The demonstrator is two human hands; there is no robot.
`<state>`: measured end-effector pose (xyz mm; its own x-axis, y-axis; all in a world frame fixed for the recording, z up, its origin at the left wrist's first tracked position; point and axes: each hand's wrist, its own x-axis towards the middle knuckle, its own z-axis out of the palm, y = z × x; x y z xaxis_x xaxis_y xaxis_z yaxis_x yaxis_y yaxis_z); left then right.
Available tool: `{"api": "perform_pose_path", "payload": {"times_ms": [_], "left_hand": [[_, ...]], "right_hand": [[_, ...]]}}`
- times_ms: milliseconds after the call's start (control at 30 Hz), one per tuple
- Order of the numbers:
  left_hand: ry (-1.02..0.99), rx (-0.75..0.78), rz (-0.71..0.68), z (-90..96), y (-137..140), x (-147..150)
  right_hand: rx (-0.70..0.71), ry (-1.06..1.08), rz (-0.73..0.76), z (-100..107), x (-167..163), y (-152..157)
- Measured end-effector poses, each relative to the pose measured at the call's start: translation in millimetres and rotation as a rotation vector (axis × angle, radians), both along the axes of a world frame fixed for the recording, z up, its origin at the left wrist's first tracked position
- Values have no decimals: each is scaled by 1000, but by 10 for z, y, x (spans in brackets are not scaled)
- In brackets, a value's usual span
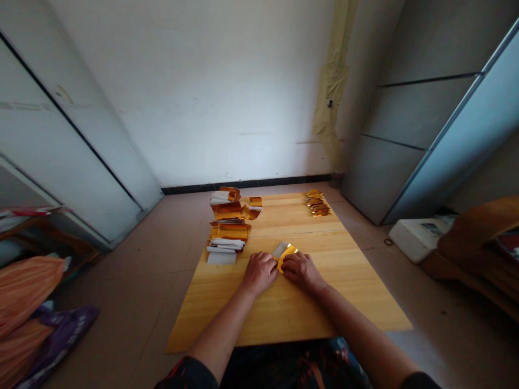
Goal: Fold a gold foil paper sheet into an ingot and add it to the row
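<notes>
A sheet of gold foil paper with a grey-white back lies on the wooden table between my hands, partly curled over. My left hand grips its left edge with bent fingers. On the right side, my right hand presses the gold part with curled fingers. Both palms face down, and the fingertips partly hide the paper. Stacks of gold foil sheets with white backs lie beyond my left hand. At the far right of the table is a row of folded gold pieces.
The wooden table stands before a white wall. A grey cabinet is at the right, with a white box on the floor near it. Orange and purple bags lie at the left.
</notes>
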<state>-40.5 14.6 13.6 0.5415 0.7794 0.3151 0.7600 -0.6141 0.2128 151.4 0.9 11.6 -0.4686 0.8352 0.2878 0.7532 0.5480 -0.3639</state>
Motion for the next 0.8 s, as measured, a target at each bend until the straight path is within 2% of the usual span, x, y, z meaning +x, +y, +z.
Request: {"api": "perform_pose_path", "payload": {"times_ms": [433, 533, 667, 800], "left_hand": [[1, -43, 11, -17, 14, -21], [8, -39, 17, -7, 5, -18], [27, -46, 25, 12, -2, -9], [58, -42, 39, 36, 0, 1]], "right_hand": [[32, 29, 17, -75, -25, 141], [19, 31, 28, -54, -7, 164], [-48, 22, 128, 8, 41, 177], [-55, -9, 79, 34, 20, 177]]}}
